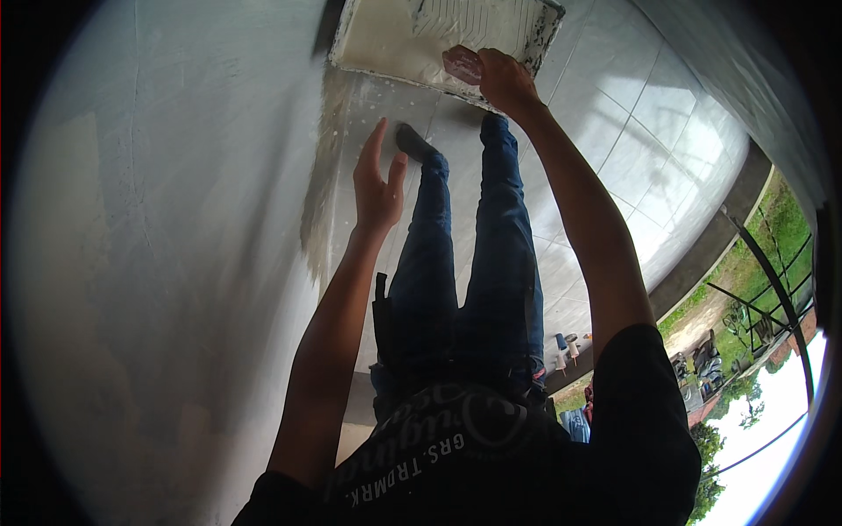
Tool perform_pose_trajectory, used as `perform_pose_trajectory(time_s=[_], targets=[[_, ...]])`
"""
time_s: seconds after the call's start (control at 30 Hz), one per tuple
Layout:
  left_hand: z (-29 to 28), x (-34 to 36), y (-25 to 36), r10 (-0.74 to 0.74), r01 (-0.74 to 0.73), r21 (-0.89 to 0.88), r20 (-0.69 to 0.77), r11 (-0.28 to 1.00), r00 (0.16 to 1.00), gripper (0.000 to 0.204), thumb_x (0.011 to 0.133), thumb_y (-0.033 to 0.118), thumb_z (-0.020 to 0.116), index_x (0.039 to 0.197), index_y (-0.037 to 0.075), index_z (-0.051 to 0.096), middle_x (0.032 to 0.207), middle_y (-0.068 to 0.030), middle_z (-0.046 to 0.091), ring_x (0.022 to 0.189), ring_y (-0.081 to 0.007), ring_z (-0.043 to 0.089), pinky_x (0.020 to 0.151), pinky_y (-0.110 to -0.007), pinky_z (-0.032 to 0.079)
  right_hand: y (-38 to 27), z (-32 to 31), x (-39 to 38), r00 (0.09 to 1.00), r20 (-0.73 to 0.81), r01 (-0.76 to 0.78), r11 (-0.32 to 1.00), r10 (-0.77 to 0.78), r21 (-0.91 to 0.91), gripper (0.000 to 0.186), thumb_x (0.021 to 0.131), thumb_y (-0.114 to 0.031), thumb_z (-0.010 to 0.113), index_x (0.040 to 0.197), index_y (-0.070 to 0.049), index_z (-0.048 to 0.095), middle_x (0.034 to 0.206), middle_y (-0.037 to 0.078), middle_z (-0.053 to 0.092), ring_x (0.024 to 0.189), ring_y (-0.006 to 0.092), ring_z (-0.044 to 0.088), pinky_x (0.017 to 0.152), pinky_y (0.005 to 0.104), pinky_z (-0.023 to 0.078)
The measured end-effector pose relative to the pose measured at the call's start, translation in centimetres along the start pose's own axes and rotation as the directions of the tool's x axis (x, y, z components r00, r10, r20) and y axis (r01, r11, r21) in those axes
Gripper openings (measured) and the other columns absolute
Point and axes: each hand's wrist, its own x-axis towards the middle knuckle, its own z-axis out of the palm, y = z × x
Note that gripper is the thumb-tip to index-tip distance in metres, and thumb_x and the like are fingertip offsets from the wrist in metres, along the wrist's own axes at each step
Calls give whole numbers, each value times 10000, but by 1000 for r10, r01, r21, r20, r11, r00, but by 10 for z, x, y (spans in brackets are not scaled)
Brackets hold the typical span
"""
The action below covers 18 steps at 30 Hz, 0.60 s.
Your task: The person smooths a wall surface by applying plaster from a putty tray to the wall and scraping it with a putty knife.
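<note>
My right hand [509,83] is closed around a tool with a reddish-brown, paint-smeared handle [462,64]. Its working end does not show, so I cannot tell its exact kind. The hand is over the near side of a paint tray [386,73], a wide rectangular one with ridges and off-white paint inside. Dried splashes cover its rim. My left hand [379,195] is raised beside the wall, thumb and fingers apart, holding nothing. Under the hands are my legs in blue jeans [421,228].
A pale grey wall [175,219] fills the left side, with a paint-streaked strip [320,193] along its foot. Light tiles [605,123] cover the floor. At the lower right lie a few small hand tools [568,349], near the floor's edge and grass [781,206].
</note>
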Motion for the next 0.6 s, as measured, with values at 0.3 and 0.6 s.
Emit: perform_pose_trajectory(time_s=[0.3,0.6], targets=[[-3,-1,-3,-14,14,-9,1,1000,1000,633,1029,407,534,1493,-9,421,1491,-244,488,1406,-384,455,1162,-443,340,11,8,31,973,213,95,995,-92,-1,166,928,-132,568,1030,-20,636,973,232,688,978,418,671,866,504,525],[0,-8,-3,-59,59,-20,-14,998,998,652,1022,423,544,1488,-17,426,1497,-245,481,1414,-381,446,1165,-444,334,36,7,56,899,430,-8,978,-86,210,293,881,-129,582,1144,-21,650,1013,217,711,995,362,695,864,449,537]])
